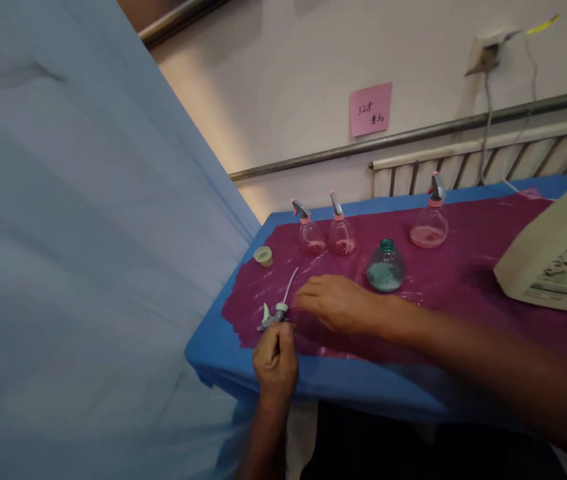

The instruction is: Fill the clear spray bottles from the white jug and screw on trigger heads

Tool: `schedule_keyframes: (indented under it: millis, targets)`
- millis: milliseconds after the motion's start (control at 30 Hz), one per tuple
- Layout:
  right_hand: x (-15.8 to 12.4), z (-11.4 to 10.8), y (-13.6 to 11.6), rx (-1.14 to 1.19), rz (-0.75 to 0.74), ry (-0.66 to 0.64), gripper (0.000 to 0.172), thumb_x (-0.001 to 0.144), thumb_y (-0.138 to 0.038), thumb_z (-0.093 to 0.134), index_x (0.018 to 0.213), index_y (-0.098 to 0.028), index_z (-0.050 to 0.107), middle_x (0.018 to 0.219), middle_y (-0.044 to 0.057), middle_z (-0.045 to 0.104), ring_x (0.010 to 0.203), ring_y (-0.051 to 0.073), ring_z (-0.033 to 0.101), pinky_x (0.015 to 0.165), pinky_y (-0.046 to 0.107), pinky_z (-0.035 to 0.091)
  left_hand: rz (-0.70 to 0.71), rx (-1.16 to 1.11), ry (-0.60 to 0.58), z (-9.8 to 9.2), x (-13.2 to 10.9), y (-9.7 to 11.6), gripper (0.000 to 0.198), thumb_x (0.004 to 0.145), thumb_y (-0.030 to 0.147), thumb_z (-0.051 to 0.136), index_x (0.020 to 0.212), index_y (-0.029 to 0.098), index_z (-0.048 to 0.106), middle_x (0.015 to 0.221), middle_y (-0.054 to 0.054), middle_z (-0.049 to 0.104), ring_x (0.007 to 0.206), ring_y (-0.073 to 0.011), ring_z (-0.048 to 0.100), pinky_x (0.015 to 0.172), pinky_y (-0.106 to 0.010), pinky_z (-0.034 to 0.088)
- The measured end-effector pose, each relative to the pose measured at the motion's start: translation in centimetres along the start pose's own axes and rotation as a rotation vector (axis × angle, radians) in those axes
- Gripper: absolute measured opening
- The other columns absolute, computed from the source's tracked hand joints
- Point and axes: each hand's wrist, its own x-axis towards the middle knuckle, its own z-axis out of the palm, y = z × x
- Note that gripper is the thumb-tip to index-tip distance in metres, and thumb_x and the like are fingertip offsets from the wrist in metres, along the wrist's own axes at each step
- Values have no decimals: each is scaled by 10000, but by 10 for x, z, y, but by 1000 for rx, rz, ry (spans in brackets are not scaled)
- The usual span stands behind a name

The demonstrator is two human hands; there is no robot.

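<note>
Dim light, with a warmer glow on the wall (223,123) beside the curtain (88,233). Glare streaks the purple sheet (468,277); blur softens the right hand (336,303) and forearm (478,350); distortion stretches the jug (538,230).

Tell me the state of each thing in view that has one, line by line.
Loose spray head: off any bottle, by the left hand
Green-necked bottle: upright, uncapped, partly filled
Left pink-necked bottle: upright, spray head fitted
Middle pink-necked bottle: upright, spray head fitted
Right pink-necked bottle: upright, spray head fitted, partly filled
Small cup: upright
Plug: in the socket
</note>
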Motion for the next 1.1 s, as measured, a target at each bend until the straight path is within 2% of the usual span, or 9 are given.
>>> schedule_keyframes:
  millis: [100,167,400,500,633,733,833,933,1100]
  targets:
    - [60,29,2,-17,-109,-101,152,1068,-189,675,1172,-185,786,1182,70,840,1071,227,732,903,345,579,102,11,-22,-5,-6,-3,459,1169,484,520,899,221,782,725,-8,675,647,-176,641,689,-309,542]
    - [80,44,2,-29,-150,-148,80,1055,-208,721,1073,-187,795,1107,51,847,1000,210,730,825,317,556,122,-1,-34,-9,-5,-2,464,1178,464,503,898,225,785,721,-11,673,643,-181,641,695,-314,551]
    - [84,56,3,-44,-128,-160,229,1144,-183,549,1089,-181,771,1140,50,826,1050,208,714,844,322,569,118,4,-40,-11,-6,-3,432,1175,409,508,903,230,793,749,-25,706,681,-194,676,738,-328,585]
    - [76,29,10,15,-119,-87,210,1127,-171,589,1269,-172,744,1284,83,808,1144,208,703,968,339,588,68,-3,-16,-12,-3,-6,434,1161,435,531,868,233,781,711,-19,689,646,-198,668,684,-327,582]
    - [40,-50,23,329,78,355,313,1089,-163,604,1373,-220,723,1358,84,799,1213,230,724,1086,426,604,77,-56,-84,-4,14,5,356,1113,485,615,918,238,782,779,-25,732,693,-211,702,678,-331,596]
    - [0,-120,32,511,269,645,280,1060,-273,712,1333,-268,772,1298,48,809,1129,220,765,1037,429,648,120,-71,-194,17,35,33,251,1072,454,689,1178,252,792,1090,-63,819,975,-240,784,886,-367,647]
    - [-32,-166,44,544,366,792,283,994,-359,823,1259,-261,805,1204,32,806,1124,224,766,1078,448,651,148,-87,-346,54,57,66,366,1052,408,714,1389,265,718,1343,-92,795,1194,-268,770,1082,-464,620]
    - [-51,-182,54,545,423,812,270,960,-348,857,1205,-243,813,1166,28,801,1111,216,764,1086,451,647,149,-125,-469,98,76,92,526,1028,377,749,1528,263,633,1528,-135,726,1398,-326,707,1200,-560,563]
    - [-62,-170,67,615,465,735,268,940,-349,868,1177,-238,809,1145,33,806,1085,203,750,1071,433,641,168,-193,-560,162,98,107,729,957,332,827,1621,235,543,1650,-179,641,1555,-380,609,1321,-628,455]
